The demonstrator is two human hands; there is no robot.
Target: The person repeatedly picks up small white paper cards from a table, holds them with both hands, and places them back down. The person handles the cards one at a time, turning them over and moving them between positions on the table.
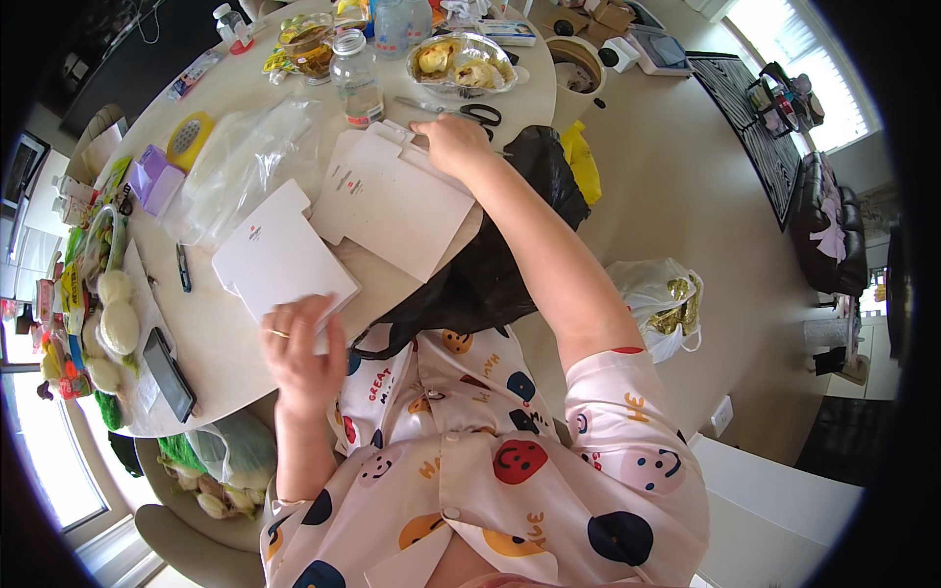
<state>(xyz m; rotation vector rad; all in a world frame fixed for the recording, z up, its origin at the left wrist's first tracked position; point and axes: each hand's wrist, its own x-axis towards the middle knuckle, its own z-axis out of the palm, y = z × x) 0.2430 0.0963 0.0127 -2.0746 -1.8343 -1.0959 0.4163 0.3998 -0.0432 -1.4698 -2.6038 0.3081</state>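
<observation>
Two white die-cut cardboard pieces, seemingly flattened boxes, lie on the round table. My left hand [305,342], blurred, is at the lower edge of the left stack of white cardboard [283,253]; its hold is unclear. My right hand [452,143] reaches to the top edge of the right white cardboard [397,206], fingertips at its tabs; whether it grips them is unclear. Black-handled scissors [481,114] lie just beyond that hand. A black plastic bag [478,272] hangs over the table edge beneath my right forearm. Clear plastic bags [250,162] lie behind the left stack.
A glass jar [357,84], foil tray with food [463,66] and glass bowl [307,48] stand at the back. Yellow tape [190,140], a utility knife [184,268] and a phone [169,375] lie left. A bin [573,77] stands beyond the table.
</observation>
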